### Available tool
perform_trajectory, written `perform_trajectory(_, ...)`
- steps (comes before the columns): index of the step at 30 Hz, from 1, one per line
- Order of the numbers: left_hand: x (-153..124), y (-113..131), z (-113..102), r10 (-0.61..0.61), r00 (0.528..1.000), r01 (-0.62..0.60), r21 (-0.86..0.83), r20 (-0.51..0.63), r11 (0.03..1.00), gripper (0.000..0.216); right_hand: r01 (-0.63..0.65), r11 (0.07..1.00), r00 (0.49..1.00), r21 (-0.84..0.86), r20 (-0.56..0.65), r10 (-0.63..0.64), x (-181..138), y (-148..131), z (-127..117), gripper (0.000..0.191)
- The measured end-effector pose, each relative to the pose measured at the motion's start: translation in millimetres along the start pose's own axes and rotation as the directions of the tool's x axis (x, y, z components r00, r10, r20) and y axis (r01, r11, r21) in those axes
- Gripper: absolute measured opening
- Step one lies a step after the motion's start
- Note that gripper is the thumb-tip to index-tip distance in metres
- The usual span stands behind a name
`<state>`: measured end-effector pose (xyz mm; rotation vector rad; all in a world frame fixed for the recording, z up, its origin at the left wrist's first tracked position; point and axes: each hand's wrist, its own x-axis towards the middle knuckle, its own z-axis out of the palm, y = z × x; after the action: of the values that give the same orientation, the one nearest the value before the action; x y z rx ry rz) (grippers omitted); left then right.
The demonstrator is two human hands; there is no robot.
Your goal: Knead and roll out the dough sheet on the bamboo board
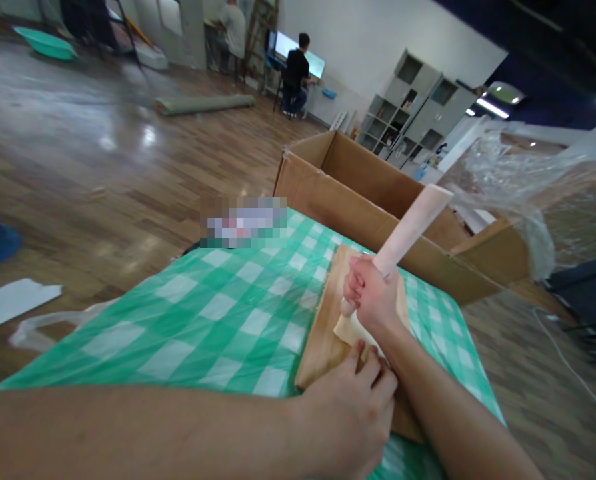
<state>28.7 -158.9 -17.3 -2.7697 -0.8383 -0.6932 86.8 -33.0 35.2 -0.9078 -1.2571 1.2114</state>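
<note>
My right hand [373,290] is closed around a pale wooden rolling pin [411,230]. The pin slants, its upper end raised toward the far right and its lower end at a flat, pale piece of dough [349,331]. This dough lies on a wooden cutting board [323,347], partly hidden under both hands. Nearer to me, my left hand [351,407] has its fingers bent over the dough's near edge, the fingertips touching it. Its thumb is out of sight.
A green-and-white checked cloth [203,327] covers the table. Beyond its far edge stands a large open cardboard box [348,193], with clear plastic wrap [508,173] at right. A blurred-out item [245,222] lies at the far left corner. Two people sit farther back.
</note>
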Motion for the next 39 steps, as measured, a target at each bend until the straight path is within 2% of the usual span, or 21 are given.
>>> perform_trajectory(7,1.7,2.7,-1.7,-0.023,0.999,0.023,0.001,0.029,1.0,0.045,-0.004,0.989,0.999,-0.145,0.045,0.01,-1.1,2.1,11.7,0.038)
perform_trajectory(12,3.6,2.4,-4.4,-0.031,0.999,0.03,0.012,0.028,0.999,0.049,-0.08,0.994,0.993,0.08,-0.08,0.086,17.7,-10.8,-11.6,0.043)
perform_trajectory(14,3.8,1.4,-5.3,-0.025,0.999,0.025,0.008,0.025,1.0,0.05,-0.057,0.988,0.988,0.146,-0.131,0.077,27.7,-18.4,-26.7,0.046)
perform_trajectory(17,3.3,0.1,-5.9,-0.01,1.0,0.01,0.02,0.021,1.0,0.05,-0.029,0.985,0.989,0.17,-0.135,0.052,32.6,-21.5,-37.3,0.047)
perform_trajectory(22,1.9,-0.1,-4.1,-0.018,1.0,0.017,0.038,0.02,0.999,0.05,-0.022,0.99,0.994,0.142,-0.101,0.036,16.0,-3.4,-15.7,0.042)
perform_trajectory(26,1.4,0.7,-2.2,-0.012,1.0,0.011,0.019,0.019,1.0,0.046,0.048,0.999,0.999,-0.012,-0.022,-0.048,8.1,4.7,2.5,0.044)
perform_trajectory(30,1.8,0.8,-2.1,-0.006,1.0,0.006,0.007,0.026,1.0,0.046,0.036,0.994,0.999,-0.104,0.028,-0.033,11.5,6.1,7.6,0.043)
perform_trajectory(34,2.6,1.0,-1.8,-0.002,1.0,0.002,0.003,0.022,1.0,0.044,0.009,0.999,1.0,-0.041,0.001,-0.009,16.6,5.0,3.9,0.041)
perform_trajectory(39,1.0,3.0,1.5,-0.012,1.0,0.013,0.029,-0.017,1.0,0.046,0.002,0.986,0.997,0.165,-0.072,0.01,8.1,-12.3,-11.0,0.043)
